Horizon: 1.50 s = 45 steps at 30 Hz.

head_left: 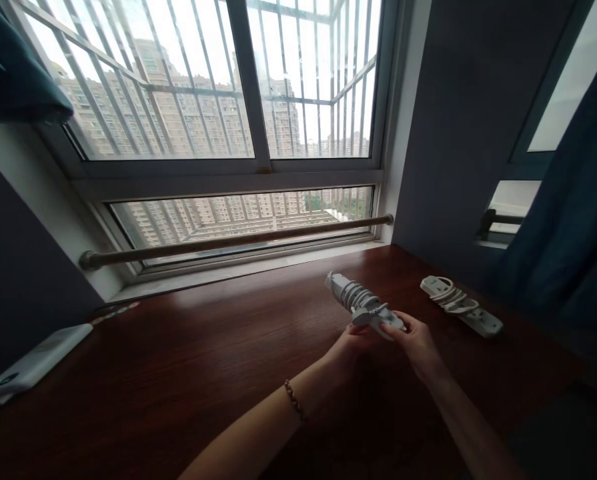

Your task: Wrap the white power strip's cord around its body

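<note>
A white power strip (354,298) with its cord wound around it lies tilted just above the dark wooden desk (188,373). Both my hands hold its near end. My left hand (349,341) is under it, with the fingers curled around the body and the plug. My right hand (412,337) grips the end from the right, with the thumb on top. A beaded bracelet (294,400) sits on my left wrist.
A second white power strip (461,305) with its cord bundled on top lies to the right on the desk. A flat white device (33,363) rests at the desk's left edge. A metal rail (228,241) runs along the barred window. Dark curtains (568,220) hang on the right.
</note>
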Tool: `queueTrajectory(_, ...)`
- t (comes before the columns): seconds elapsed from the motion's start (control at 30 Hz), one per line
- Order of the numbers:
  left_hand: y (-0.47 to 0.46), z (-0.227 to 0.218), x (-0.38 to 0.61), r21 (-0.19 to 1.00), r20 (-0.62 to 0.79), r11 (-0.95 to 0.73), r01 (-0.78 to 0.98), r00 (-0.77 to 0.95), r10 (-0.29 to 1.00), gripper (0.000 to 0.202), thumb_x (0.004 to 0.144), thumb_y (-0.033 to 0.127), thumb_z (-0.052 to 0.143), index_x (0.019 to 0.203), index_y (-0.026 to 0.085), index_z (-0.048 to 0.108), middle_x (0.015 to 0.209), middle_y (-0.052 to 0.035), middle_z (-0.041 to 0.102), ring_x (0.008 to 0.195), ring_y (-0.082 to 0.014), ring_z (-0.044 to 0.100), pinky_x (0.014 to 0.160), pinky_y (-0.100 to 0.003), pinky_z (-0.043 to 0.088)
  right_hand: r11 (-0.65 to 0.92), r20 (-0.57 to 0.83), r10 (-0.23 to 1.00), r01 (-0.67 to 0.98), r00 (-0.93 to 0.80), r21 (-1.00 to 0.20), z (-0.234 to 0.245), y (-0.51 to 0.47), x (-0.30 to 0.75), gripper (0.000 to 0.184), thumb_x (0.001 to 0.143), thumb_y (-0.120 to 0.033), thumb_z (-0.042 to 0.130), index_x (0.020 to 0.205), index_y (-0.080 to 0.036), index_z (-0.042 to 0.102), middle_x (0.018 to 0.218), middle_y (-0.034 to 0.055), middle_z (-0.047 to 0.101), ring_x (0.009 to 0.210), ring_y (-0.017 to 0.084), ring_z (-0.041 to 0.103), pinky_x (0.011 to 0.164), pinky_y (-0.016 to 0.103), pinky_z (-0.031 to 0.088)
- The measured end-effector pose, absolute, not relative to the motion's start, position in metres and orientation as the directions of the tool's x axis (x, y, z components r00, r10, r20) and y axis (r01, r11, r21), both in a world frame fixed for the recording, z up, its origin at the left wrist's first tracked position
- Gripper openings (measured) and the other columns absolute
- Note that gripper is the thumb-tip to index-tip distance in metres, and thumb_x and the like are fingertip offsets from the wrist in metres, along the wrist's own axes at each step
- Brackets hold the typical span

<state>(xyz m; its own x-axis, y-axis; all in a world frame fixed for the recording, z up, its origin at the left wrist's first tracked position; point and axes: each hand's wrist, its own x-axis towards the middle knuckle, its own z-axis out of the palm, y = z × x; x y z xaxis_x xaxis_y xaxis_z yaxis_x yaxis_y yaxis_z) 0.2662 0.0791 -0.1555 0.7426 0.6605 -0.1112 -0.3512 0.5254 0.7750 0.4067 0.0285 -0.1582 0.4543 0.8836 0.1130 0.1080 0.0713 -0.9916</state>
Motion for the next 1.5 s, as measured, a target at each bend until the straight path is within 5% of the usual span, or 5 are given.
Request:
queueTrajectory(0.3, 0.064, -0.178, 0.231, 0.878, -0.302, 0.477, -0.036, 0.732, 0.611, 0.056, 0.052, 0.011, 0.078, 0.105, 0.018, 0.065, 0.106, -0.0094, 0.06, 0.102, -0.0242, 0.053, 0.088, -0.036, 0.04, 0.08, -0.143, 0.832, -0.371, 0.536, -0.925, -0.191, -0.025, 0.451, 0.032, 0.072, -0.038, 0.064, 0.091, -0.013, 0.059, 0.093, 0.0089, 0.067, 0.089, 0.026, 0.064, 0.078, 0.037, 0.053)
queueTrajectory(0.47, 0.063, -0.176, 0.183, 0.893, -0.296, 0.449, -0.025, 0.719, 0.629, 0.036, 0.06, 0.018, 0.076, 0.095, 0.016, 0.068, 0.102, -0.0098, 0.063, 0.096, -0.0214, 0.057, 0.083, -0.031, 0.044, 0.021, -0.509, 0.823, -0.907, 0.254, -0.421, -0.185, -0.036, 0.483, 0.026, 0.091, -0.023, 0.044, 0.115, -0.013, 0.048, 0.103, 0.0135, 0.061, 0.09, 0.019, 0.065, 0.067, 0.025, 0.058)
queueTrajectory(0.63, 0.066, -0.175, 0.146, 0.867, -0.313, 0.491, -0.086, 0.672, 0.671, 0.03, 0.063, 0.021, 0.076, 0.091, 0.015, 0.068, 0.098, -0.0094, 0.067, 0.093, -0.0216, 0.062, 0.081, -0.03, 0.046, -0.042, -0.553, 0.826, -0.967, 0.108, -0.253, -0.189, -0.04, 0.509, 0.033, 0.094, -0.028, 0.04, 0.122, -0.012, 0.042, 0.099, 0.0124, 0.058, 0.077, 0.014, 0.064, 0.054, 0.017, 0.057)
queueTrajectory(1.27, 0.066, -0.17, 0.104, 0.826, -0.312, 0.533, -0.181, 0.641, 0.701, 0.02, 0.069, 0.017, 0.071, 0.089, 0.015, 0.069, 0.091, -0.0088, 0.07, 0.086, -0.0216, 0.065, 0.082, -0.033, 0.049, -0.125, -0.615, 0.786, -0.958, 0.064, -0.259, -0.197, -0.036, 0.545, 0.036, 0.097, -0.031, 0.03, 0.124, -0.009, 0.033, 0.094, 0.0114, 0.053, 0.064, 0.01, 0.058, 0.046, 0.017, 0.054)
queueTrajectory(1.5, 0.059, -0.174, 0.079, 0.778, -0.323, 0.582, -0.238, 0.643, 0.694, 0.02, 0.073, 0.016, 0.065, 0.093, 0.014, 0.069, 0.094, -0.0103, 0.07, 0.09, -0.0238, 0.065, 0.085, -0.035, 0.047, -0.186, -0.609, 0.759, -0.819, 0.231, -0.543, -0.197, -0.041, 0.55, 0.045, 0.097, -0.036, 0.029, 0.128, -0.004, 0.032, 0.104, 0.0248, 0.056, 0.078, 0.019, 0.066, 0.06, 0.025, 0.057)
